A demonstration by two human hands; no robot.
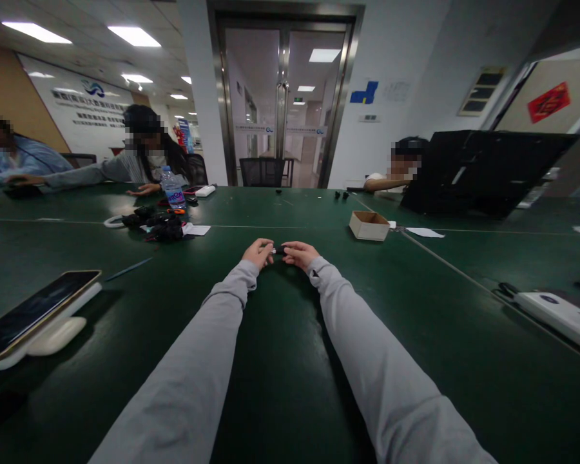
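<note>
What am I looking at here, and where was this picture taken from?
This is one picture from a camera worn on a person's head, looking forward and down, so the two grey-sleeved arms are the wearer's own. There is no machine: the left hand and right hand meet over a dark green table and pinch a small dark part between them; it is too small to identify. On the table lie a phone on a white stand at the left, a pile of black parts, a water bottle, a small cardboard box and a white device at the right. Other people sit along the far edge, at work on their own things.
</note>
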